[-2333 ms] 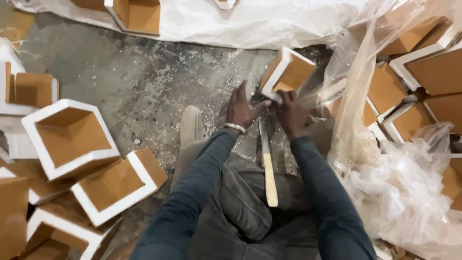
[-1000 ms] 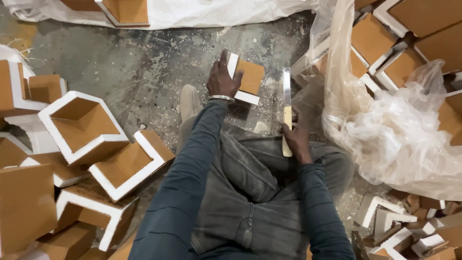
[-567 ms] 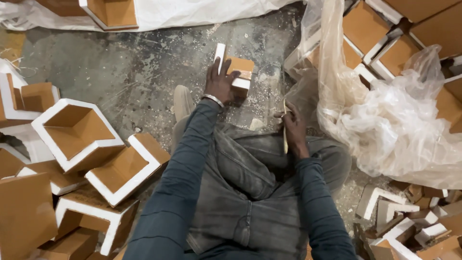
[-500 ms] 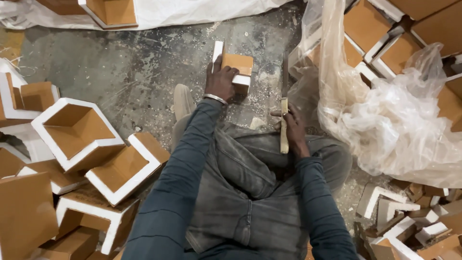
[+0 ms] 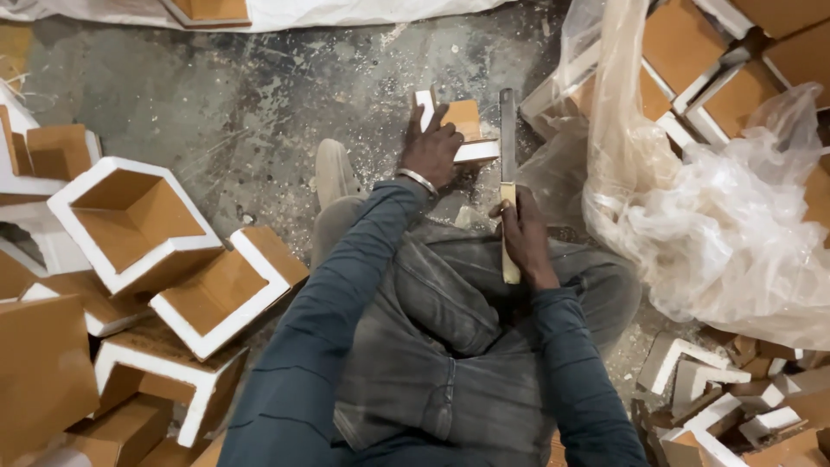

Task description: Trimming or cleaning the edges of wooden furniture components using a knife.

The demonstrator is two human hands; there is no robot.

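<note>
Now the left hand [image 5: 430, 153] grips a white-edged orange block [image 5: 458, 130]; the right hand [image 5: 521, 235], fingers closed, has raised its wooden-handled blade [image 5: 507, 173] upright.

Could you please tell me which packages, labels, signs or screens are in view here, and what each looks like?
No labels, signs or screens show.
Clear plastic bag: right of the person's right hand, crumpled, translucent, lying over brown and white pieces.
White plastic sheet: along the top edge, flat on the concrete floor.
</note>
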